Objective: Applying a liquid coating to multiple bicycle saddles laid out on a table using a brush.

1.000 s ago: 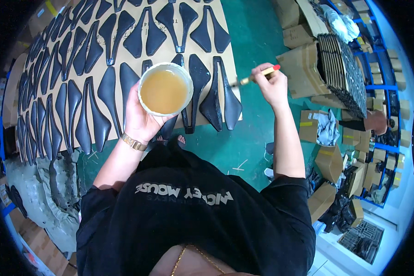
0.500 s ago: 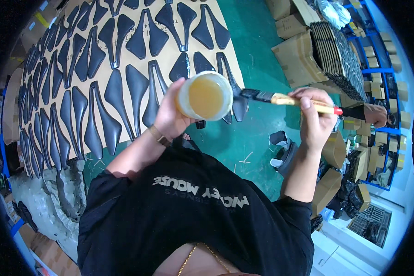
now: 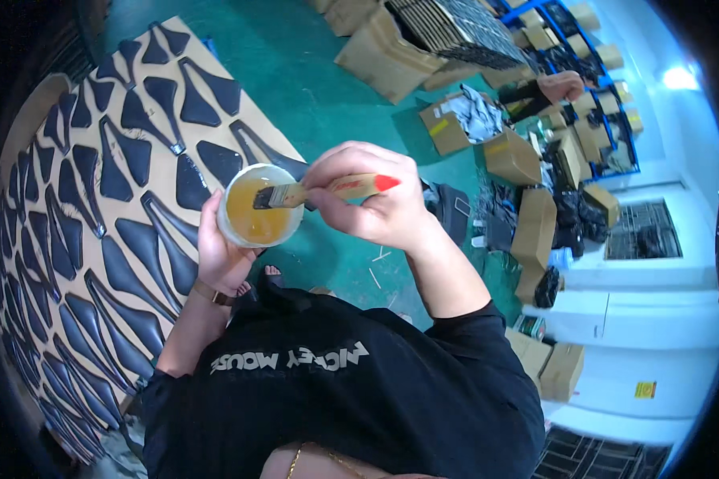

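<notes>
Cupping a white tub (image 3: 260, 206) of amber glue, left hand (image 3: 225, 254); right hand (image 3: 373, 203) grips brush (image 3: 315, 191) dipping inside.

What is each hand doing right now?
Left hand: closed around the tub of amber liquid.
Right hand: closed on the brush, bristles over the tub.

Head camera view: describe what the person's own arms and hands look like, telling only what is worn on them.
Both forearms are bare below short black sleeves of a black T-shirt with pale lettering. The left hand has a gold-coloured bracelet or watch band at the wrist. The right hand wears no glove, and no ring is visible.
</notes>
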`<state>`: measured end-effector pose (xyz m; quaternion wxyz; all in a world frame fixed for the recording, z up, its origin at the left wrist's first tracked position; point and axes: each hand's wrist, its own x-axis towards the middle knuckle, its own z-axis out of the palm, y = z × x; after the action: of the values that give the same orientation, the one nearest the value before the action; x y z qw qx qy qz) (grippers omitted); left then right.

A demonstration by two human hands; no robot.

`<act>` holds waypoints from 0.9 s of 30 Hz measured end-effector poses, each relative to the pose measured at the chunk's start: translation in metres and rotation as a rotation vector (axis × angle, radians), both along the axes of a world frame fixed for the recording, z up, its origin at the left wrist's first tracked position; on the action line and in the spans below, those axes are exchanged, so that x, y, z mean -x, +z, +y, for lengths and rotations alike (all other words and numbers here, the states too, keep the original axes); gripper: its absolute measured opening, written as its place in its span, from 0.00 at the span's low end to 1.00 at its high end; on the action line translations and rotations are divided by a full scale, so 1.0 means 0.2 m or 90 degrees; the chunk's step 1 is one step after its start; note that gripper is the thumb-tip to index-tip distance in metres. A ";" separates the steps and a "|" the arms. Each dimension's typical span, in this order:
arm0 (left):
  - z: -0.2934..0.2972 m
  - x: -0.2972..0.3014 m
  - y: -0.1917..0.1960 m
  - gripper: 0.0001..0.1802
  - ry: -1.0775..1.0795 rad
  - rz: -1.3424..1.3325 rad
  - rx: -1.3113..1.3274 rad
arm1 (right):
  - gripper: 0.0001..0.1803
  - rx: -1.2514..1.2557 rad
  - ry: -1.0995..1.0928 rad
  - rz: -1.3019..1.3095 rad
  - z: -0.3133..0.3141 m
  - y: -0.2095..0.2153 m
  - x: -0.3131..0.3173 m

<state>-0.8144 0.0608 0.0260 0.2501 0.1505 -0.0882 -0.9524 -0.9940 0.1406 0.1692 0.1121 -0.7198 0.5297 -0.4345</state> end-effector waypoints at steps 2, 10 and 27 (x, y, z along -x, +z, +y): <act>0.00 0.01 0.01 0.30 -0.003 -0.014 0.011 | 0.10 -0.030 -0.004 0.024 0.04 -0.01 0.01; 0.01 0.02 -0.01 0.30 -0.034 -0.042 0.006 | 0.08 -0.099 -0.184 -0.562 0.08 -0.16 0.08; -0.11 -0.13 -0.02 0.28 0.106 -0.057 -0.051 | 0.08 -0.146 -0.287 -0.205 -0.09 -0.52 0.35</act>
<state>-0.7880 0.0393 0.0228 0.3179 0.2097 -0.0485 -0.9234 -1.0635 0.1233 0.0645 0.1756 -0.4882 0.6972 -0.4947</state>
